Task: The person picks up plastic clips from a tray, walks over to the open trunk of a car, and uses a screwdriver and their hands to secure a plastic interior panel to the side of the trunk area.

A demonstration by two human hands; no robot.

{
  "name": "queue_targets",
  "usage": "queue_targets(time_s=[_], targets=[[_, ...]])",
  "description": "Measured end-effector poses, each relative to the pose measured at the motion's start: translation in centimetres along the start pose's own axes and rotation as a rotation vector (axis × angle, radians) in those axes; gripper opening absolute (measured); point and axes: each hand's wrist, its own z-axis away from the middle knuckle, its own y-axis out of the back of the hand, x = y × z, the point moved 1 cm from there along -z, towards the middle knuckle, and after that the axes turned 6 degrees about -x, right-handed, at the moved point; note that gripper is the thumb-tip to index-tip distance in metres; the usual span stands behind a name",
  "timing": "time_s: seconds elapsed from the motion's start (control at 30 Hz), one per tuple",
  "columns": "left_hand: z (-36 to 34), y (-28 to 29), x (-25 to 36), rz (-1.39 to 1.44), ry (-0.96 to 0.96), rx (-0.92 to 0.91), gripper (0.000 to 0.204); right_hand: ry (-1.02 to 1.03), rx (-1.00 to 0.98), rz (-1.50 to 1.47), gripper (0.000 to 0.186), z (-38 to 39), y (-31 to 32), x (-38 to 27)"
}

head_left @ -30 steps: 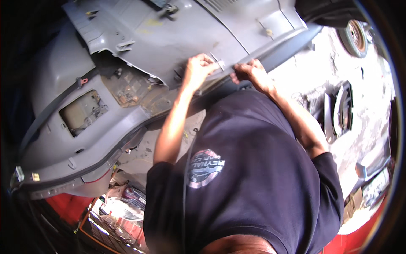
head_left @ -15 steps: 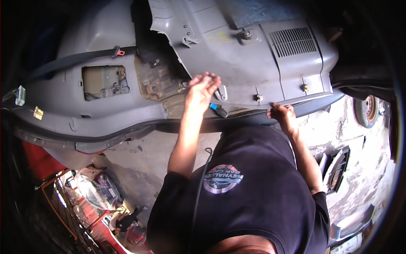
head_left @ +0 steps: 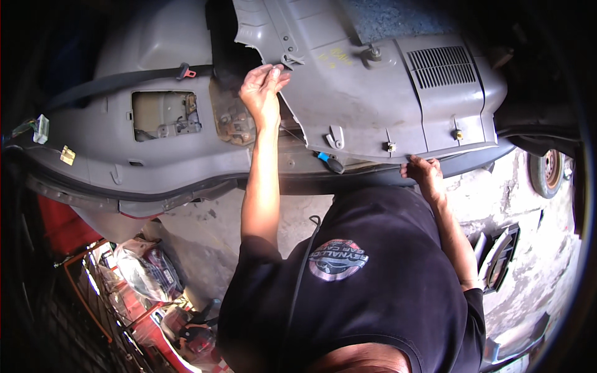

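A large grey plastic trim panel with a slotted vent, metal clips and yellow handwriting lies across the car's side. My right hand has its fingers curled around the panel's near edge. At the panel's left edge, close to a small bracket, my left hand is raised with its fingers bent and apart; I see nothing held in it. A tool with a blue and black handle lies on the sill below the panel, its far end hidden.
On the left, another grey trim piece has a rectangular opening, and a dark seat belt with a red-marked buckle crosses above it. A loose white connector hangs farther left. Bagged parts sit lower left; a wheel stands right.
My left hand has moved up and leftward, from over the panel's lower corner to its left edge. My right hand keeps its grip on the near edge. The whole view has shifted slightly.
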Motion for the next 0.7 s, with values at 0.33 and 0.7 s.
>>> queue_targets(time_s=[0.33,0.7], targets=[[-1.0,-1.1,-0.7,-0.559,-0.234,-0.003,0.015,0.002,-0.071,0.009,0.032,0.1,0.2,-0.3],[-2.5,-1.9,-3.0,-0.504,-0.320,0.094,0.014,0.009,-0.082,0.057,0.035,0.5,-0.2,-1.0]])
